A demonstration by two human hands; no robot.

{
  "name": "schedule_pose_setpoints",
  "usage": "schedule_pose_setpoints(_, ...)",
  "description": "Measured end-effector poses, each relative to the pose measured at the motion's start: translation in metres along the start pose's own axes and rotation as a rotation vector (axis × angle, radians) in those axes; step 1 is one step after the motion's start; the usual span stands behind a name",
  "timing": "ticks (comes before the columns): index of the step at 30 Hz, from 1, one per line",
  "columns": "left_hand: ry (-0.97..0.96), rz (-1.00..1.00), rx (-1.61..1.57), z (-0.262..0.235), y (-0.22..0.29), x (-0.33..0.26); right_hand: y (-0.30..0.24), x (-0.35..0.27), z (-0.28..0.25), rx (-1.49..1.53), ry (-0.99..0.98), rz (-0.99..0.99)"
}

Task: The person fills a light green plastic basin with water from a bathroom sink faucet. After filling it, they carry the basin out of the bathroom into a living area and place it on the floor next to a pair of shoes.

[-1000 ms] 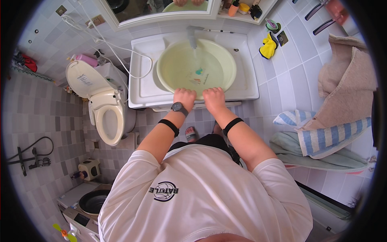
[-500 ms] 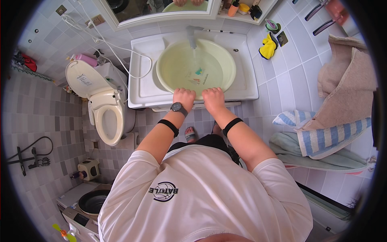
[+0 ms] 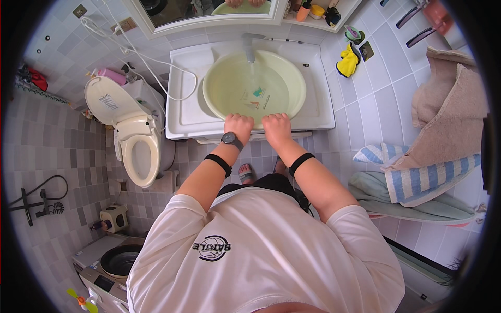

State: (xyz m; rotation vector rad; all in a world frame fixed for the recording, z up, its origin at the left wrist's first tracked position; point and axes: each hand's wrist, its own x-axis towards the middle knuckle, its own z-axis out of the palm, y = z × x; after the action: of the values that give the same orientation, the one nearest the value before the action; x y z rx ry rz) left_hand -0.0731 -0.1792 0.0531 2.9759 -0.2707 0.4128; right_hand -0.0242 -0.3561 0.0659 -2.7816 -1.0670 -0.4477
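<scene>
A pale yellow plastic basin (image 3: pixel 292 83) sits in the white washstand (image 3: pixel 180 112) under the faucet (image 3: pixel 249 46), which runs a stream of water into it. Small coloured items lie under the water in the basin. My left hand (image 3: pixel 238 125), with a dark watch on the wrist, grips the basin's near rim. My right hand (image 3: pixel 276 127) grips the same rim just beside it. Both forearms carry a black band.
A white toilet (image 3: pixel 138 141) with its lid up stands to the left of the washstand. Towels (image 3: pixel 443 135) hang on the right over a rack. A mirror (image 3: pixel 209 9) and shelf with bottles are above. A washing machine (image 3: pixel 112 266) is at lower left.
</scene>
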Motion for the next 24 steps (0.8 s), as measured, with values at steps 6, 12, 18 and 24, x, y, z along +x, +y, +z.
schedule_pose_setpoints(6, -0.037, -0.015, -0.001, -0.002, 0.002, 0.001, 0.0, -0.001, 0.0, 0.01, 0.0, 0.003)
schedule_pose_setpoints(12, -0.213, -0.035, -0.071, -0.025, 0.009, 0.01, 0.002, -0.003, 0.001, 0.003, -0.006, 0.003)
schedule_pose_setpoints(18, -0.325, -0.009, -0.089, -0.018, 0.019, 0.018, 0.004, -0.004, 0.007, 0.029, -0.024, 0.009)
schedule_pose_setpoints(24, -0.275, -0.014, -0.193, -0.02, 0.027, 0.015, 0.002, -0.002, 0.0, 0.099, 0.023, 0.012)
